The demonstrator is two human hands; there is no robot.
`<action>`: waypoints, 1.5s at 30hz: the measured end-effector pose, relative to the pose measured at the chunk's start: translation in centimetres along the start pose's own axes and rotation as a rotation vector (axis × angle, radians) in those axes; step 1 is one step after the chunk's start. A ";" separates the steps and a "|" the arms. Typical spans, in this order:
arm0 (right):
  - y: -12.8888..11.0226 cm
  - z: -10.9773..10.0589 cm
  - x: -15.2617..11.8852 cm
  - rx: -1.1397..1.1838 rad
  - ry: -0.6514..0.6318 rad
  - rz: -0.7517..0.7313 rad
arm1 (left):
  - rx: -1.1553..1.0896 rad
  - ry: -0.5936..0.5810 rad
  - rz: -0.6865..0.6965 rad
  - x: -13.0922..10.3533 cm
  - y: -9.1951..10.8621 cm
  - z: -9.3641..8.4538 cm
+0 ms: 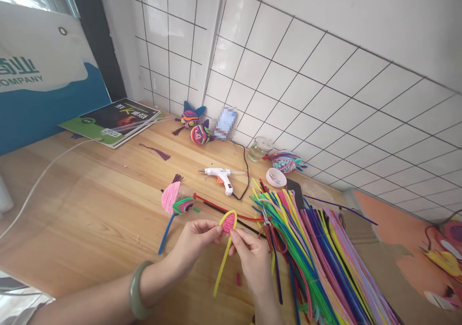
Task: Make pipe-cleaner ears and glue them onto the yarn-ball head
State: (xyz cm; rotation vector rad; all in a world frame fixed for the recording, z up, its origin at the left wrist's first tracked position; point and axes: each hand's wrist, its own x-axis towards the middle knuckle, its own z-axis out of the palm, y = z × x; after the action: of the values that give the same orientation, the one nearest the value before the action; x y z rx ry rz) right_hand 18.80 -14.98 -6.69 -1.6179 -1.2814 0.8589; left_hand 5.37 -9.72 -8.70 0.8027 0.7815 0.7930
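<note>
Over the table (101, 205), the yellow-rimmed pink piece (228, 223) sits between the two hands, its left edge pinched in the fingers of the left hand (195, 241), its lower right edge in those of the right hand (254, 255). Its rounded tip and long axis point away from the person; a yellow tail (221, 269) hangs back, slanting left.

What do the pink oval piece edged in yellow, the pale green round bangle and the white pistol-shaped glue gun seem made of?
Pink piece: probably fuzzy, matte pipe-cleaner stems, given its packed rows.
Bangle: smooth, perhaps jade or glass, judging by its cloudy green.
Glue gun: likely smooth plastic, from its even white body.
</note>
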 end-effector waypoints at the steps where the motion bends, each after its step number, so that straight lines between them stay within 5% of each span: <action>1: -0.1 0.0 0.0 -0.024 0.011 -0.014 | 0.006 0.004 0.001 0.0 0.0 0.0; 45: 1.1 0.2 0.1 0.106 -0.049 0.105 | -0.180 -0.047 -0.136 0.0 -0.7 -0.3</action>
State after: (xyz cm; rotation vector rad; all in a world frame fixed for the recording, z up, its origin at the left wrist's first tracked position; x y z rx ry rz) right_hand 19.08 -14.95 -7.79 -1.5995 -1.1722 1.0198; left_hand 5.39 -9.92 -9.42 0.5988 0.7038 0.7091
